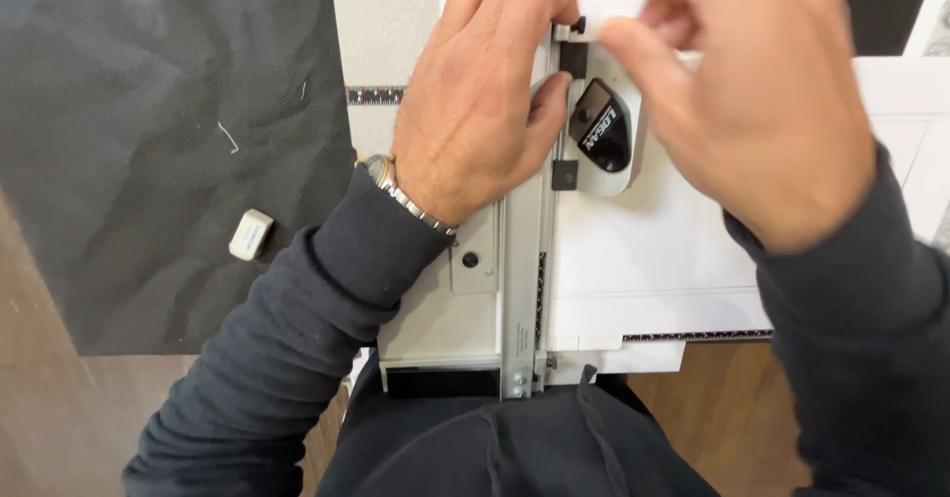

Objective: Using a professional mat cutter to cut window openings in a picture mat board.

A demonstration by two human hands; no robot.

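A white mat cutter board (435,329) lies in front of me, with a silver guide rail (522,279) running away from me. On the rail sits a grey cutting head with a black insert (604,136). My left hand (475,91) rests on the rail, fingers curled at its top and thumb pressing the cutting head's left edge. A metal watch band shows at that wrist. My right hand (732,101) hovers over the head's right side, fingers pinched together near a small black knob (578,25). A white mat board (653,259) lies under the rail to the right.
A black fabric sheet (168,150) covers the table on the left, with a white eraser (250,234) on it. Ruler scales (376,94) run along the cutter's edges. Brown wooden floor (40,408) shows below. Both sleeves are dark.
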